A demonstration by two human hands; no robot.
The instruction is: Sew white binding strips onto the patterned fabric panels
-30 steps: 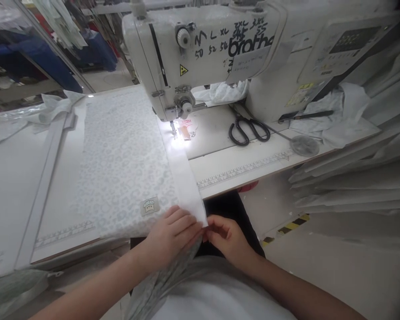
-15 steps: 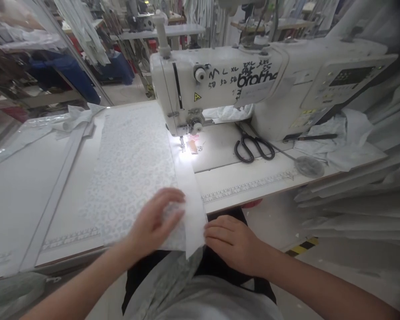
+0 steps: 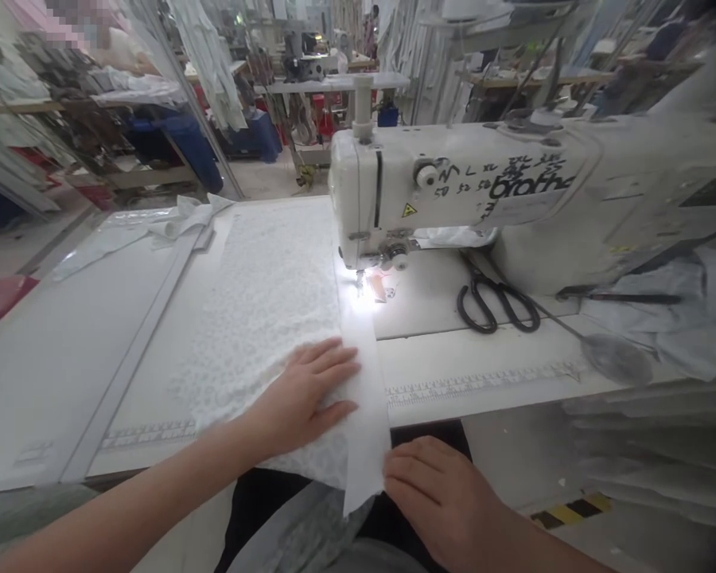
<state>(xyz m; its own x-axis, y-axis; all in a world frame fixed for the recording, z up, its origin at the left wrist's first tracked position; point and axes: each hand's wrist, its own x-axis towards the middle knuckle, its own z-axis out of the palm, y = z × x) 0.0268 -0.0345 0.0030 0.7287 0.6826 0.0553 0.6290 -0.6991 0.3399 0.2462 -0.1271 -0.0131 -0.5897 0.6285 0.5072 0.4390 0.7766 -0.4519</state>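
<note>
A pale leopard-print fabric (image 3: pixel 262 310) lies flat on the table, with a plain white strip (image 3: pixel 367 390) along its right edge. The strip runs up under the lit presser foot of a white sewing machine (image 3: pixel 367 203). My left hand (image 3: pixel 310 390) rests flat on the fabric, fingers stretched out and tips touching the strip. At the table's front edge, my right hand (image 3: pixel 433 485) pinches the strip's right edge near its lower end. That lower end hangs over the edge toward my lap.
Black-handled scissors (image 3: pixel 498 302) lie right of the needle. Beyond them are a round translucent disc (image 3: pixel 617 358) and crumpled white cloth (image 3: pixel 704 310). A ruler tape (image 3: pixel 483 382) runs along the table front. Fabric scraps (image 3: pixel 182 223) lie at the far left; stacked cloth (image 3: pixel 650 454) is at lower right.
My left hand has gone from curled and raised to flat on the fabric. My right hand keeps its hold on the strip. The view has shifted, so the machine sits further right and lower.
</note>
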